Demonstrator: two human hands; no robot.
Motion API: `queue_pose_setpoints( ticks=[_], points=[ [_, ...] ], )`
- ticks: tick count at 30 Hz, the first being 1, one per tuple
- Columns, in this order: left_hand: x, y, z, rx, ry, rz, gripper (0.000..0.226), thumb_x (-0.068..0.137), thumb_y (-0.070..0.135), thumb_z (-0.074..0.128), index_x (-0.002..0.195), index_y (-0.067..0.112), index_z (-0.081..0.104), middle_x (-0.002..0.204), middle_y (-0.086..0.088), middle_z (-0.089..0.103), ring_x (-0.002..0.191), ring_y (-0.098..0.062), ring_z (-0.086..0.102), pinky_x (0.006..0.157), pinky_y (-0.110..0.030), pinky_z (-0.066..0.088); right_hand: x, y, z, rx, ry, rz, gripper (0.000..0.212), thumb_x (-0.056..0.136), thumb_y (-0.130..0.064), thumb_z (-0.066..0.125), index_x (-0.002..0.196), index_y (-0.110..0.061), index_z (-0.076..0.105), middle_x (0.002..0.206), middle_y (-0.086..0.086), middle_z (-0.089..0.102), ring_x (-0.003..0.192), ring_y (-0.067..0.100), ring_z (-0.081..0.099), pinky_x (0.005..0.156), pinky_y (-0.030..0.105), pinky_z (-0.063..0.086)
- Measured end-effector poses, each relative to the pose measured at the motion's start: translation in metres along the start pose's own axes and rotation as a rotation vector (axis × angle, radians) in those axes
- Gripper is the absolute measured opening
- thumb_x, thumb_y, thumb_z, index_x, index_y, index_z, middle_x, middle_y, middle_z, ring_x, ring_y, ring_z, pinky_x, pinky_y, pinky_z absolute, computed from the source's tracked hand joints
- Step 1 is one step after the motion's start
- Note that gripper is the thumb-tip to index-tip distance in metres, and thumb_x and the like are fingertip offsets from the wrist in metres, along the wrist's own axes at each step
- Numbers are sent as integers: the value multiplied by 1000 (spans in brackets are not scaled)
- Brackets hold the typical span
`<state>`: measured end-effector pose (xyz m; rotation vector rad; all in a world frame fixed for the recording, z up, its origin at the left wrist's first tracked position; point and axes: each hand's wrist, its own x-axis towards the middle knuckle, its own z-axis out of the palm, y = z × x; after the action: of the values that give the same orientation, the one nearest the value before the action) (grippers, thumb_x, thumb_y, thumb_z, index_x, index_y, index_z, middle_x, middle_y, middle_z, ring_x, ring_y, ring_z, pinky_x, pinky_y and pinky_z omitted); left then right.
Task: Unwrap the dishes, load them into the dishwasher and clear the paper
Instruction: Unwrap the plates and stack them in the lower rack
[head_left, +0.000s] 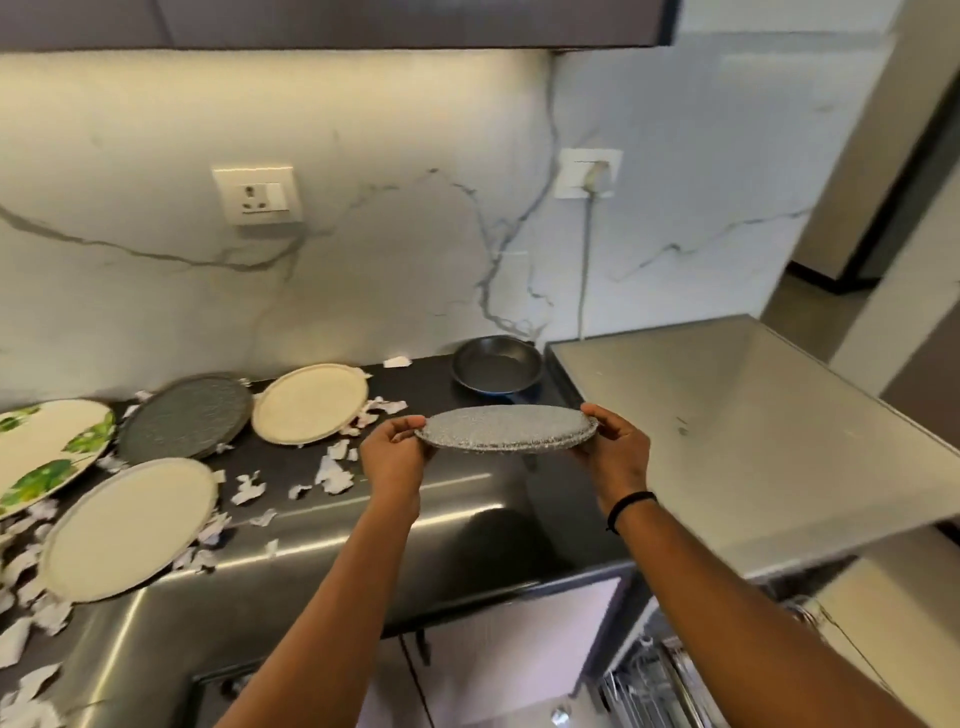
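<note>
speckled plate (506, 428) between both hands

We see a speckled grey plate (506, 427). A white platter (44, 449) carries green leaf prints, beside a dark grey textured plate (185, 417) and two plain cream plates (310, 403) (128, 527). The bowl (497, 370) is dark blue-grey. White paper scraps (332, 474) dot the black counter (415, 382). The wall (363, 218) is white marble, veined grey.
</note>
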<state>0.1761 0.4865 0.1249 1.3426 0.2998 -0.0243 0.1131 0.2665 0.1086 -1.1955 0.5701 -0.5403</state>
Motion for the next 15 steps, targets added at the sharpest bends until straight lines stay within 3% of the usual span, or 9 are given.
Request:
queue_pose_setpoints(
  ticks=[4, 7, 10, 15],
  points=[
    [-37, -18, 54, -17, -90, -24, 20, 88, -16, 61, 94, 1, 69, 90, -15, 71, 82, -21, 69, 60, -21, 58, -1, -15, -74, 66, 73, 27, 29, 83, 14, 70, 98, -11, 73, 97, 9, 74, 95, 26, 69, 72, 29, 63],
    [-63, -33, 89, -15, -144, -52, 25, 89, -18, 56, 90, 4, 69, 87, -11, 70, 80, -21, 68, 66, -28, 59, -9, -29, -126, 115, 111, 69, 31, 91, 15, 54, 106, -4, 72, 101, 14, 73, 91, 27, 69, 72, 32, 63],
    [-86, -48, 120, -40, -201, -114, 33, 90, -20, 49, 83, 7, 66, 85, -10, 69, 78, -22, 65, 75, -35, 57, -15, -34, -172, 137, 166, 99, 37, 95, 2, 40, 106, -6, 74, 99, 12, 73, 87, 27, 68, 76, 38, 60],
    [-102, -74, 165, -51, -258, -262, 38, 88, -18, 38, 86, 5, 68, 83, -13, 69, 72, -24, 64, 74, -41, 56, -16, -28, -228, 126, 330, 82, 30, 95, 3, 53, 102, -14, 76, 109, 10, 74, 92, 22, 67, 73, 33, 57]
  ],
)
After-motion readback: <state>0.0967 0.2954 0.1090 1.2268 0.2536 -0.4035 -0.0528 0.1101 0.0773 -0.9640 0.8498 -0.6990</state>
